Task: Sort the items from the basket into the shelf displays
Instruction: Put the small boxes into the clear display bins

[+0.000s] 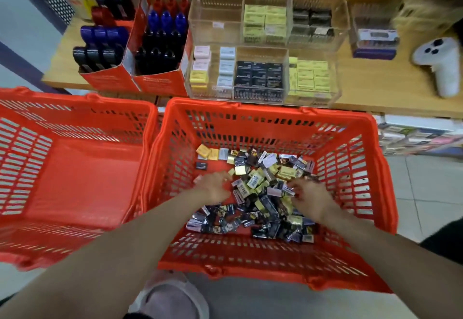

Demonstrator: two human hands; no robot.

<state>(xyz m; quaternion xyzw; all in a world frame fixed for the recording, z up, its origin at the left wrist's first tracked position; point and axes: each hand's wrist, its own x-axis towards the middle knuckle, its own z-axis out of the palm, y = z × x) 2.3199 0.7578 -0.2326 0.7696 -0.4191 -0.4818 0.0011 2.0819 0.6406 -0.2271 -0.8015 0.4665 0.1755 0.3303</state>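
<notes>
Reaching into the basket [375, 158], both hands (left [213, 187], right [309, 197]) among small packets [258, 193]

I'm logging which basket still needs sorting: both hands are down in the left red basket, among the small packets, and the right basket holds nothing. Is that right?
Not quite: the baskets are swapped. In the head view the left hand and right hand are down among the small packets in the right red basket, and the left red basket holds nothing.

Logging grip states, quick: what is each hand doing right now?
Left hand: down among the small packets in the basket; grip cannot be told.
Right hand: also in the pile; blurred, cannot be told.
</notes>
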